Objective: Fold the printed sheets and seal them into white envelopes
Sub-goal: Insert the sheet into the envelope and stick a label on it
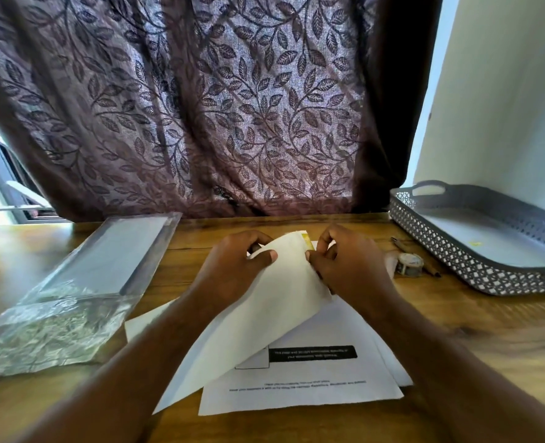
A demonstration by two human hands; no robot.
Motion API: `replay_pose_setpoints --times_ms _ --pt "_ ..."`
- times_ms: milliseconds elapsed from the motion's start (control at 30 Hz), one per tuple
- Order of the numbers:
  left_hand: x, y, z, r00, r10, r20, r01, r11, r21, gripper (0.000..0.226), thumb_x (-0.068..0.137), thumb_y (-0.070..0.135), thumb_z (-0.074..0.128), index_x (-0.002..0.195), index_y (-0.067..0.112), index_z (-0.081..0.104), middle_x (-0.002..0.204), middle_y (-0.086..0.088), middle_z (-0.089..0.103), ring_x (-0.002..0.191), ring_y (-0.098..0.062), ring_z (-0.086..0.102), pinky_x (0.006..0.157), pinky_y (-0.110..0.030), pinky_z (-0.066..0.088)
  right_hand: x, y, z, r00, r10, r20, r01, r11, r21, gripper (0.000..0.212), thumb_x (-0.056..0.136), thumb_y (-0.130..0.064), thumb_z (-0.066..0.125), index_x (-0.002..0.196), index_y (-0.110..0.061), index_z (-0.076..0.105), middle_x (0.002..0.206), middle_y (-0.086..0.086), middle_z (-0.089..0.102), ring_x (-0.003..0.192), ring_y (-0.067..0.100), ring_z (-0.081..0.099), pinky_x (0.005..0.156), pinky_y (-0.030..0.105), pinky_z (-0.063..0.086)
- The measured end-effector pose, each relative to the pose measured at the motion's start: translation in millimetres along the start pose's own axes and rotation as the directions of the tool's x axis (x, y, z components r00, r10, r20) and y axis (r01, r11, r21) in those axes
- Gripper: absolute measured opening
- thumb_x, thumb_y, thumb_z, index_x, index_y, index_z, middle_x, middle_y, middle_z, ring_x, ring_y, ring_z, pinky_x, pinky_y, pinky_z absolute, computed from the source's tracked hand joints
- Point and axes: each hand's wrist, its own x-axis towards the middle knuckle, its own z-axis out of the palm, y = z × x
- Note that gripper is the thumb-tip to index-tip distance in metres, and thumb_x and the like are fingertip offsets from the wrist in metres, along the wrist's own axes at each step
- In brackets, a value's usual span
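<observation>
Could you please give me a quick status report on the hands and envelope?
Left hand and right hand both pinch white envelope. Held over printed sheets. Nothing blocking.

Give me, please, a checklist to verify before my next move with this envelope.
1. Grip: left hand and right hand both hold the envelope at its far end. Ok.
2. Folded sheet inside the envelope: cannot tell.
3. Envelope sealed: cannot tell, the hands hide its far end.
4. Tape lies close to the right hand: ok.
5. Unfolded sheets lie flat under the envelope: ok.
6. Tray stands at the right: ok.
</observation>
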Motion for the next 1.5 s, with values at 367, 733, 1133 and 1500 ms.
replay_pose_setpoints --times_ms 367,733,1133,1500 --pt "-2 4 -4 0.997 -0.078 -0.016 0.080 0.981 0.178 0.018 0.092 0.035 0.067 0.109 0.030 0.069 0.097 0.014 0.066 0.086 -0.008 0.059 0.072 -0.027 0.046 -4 -12 2 0.942 0.196 0.273 -0.295 0.872 0.392 0.029 0.091 -0.044 0.070 0.086 -0.015 0.073 0.083 0.005 0.072 0.076 0.024 0.069 0.068 0.041 0.062" --pt "2 -7 -11 0.968 -0.188 0.169 0.196 0.980 -0.033 0.014 0.090 0.030 0.072 0.095 0.019 0.078 0.094 0.005 0.075 0.087 -0.013 0.070 0.087 -0.038 0.058 -3 -11 -5 0.945 0.204 0.257 -0.288 0.892 0.349 0.012 0.081 -0.018 0.082 0.075 -0.015 0.071 0.073 -0.003 0.066 0.073 0.015 0.058 0.061 0.028 0.045" --pt "1 1 -17 0.978 -0.131 0.160 0.125 0.991 0.045 0.012 0.091 0.029 0.071 0.102 0.026 0.076 0.098 0.011 0.073 0.088 -0.001 0.065 0.085 -0.029 0.055 0 -14 -21 0.693 0.261 0.672 -0.681 0.541 0.493 0.029 0.087 -0.019 0.075 0.111 -0.003 0.070 0.098 0.012 0.078 0.089 0.028 0.075 0.079 0.041 0.061" --pt "-5 10 -14 0.989 0.134 0.063 -0.144 0.971 0.191 0.019 0.096 0.040 0.060 0.105 0.030 0.073 0.099 0.017 0.072 0.088 -0.003 0.064 0.076 -0.022 0.050 -3 -7 -23 0.558 0.057 0.828 -0.753 0.453 0.477 0.034 0.092 -0.017 0.064 0.123 -0.004 0.068 0.121 0.018 0.072 0.109 0.032 0.069 0.098 0.050 0.055"
